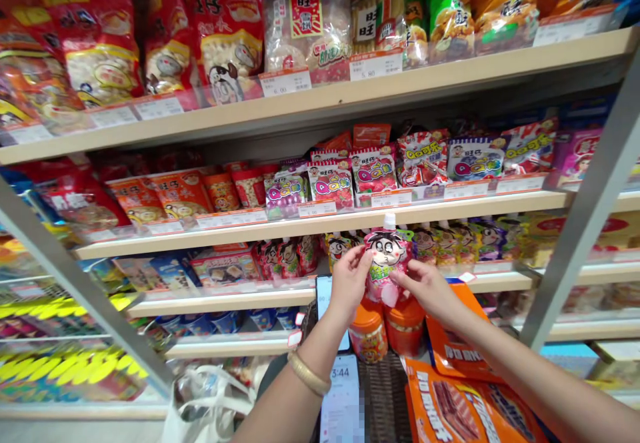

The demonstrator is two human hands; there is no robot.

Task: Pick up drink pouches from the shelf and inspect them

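A pink drink pouch (385, 256) with a cartoon face and a white cap is held up in front of the shelves. My left hand (349, 281) grips its left edge, fingers closed on it, a gold bangle on the wrist. My right hand (426, 287) pinches its lower right edge. Similar cartoon pouches (287, 257) stand in a row on the shelf (220, 301) right behind.
Shelves of snack bags fill the view, red bags (227, 29) on top, small candy packets (373, 173) in the middle. Below my hands sit two orange-lidded jars (369, 333), orange packets (450, 403) and a phone (340, 396) over a dark basket. A white bag (207, 399) lies lower left.
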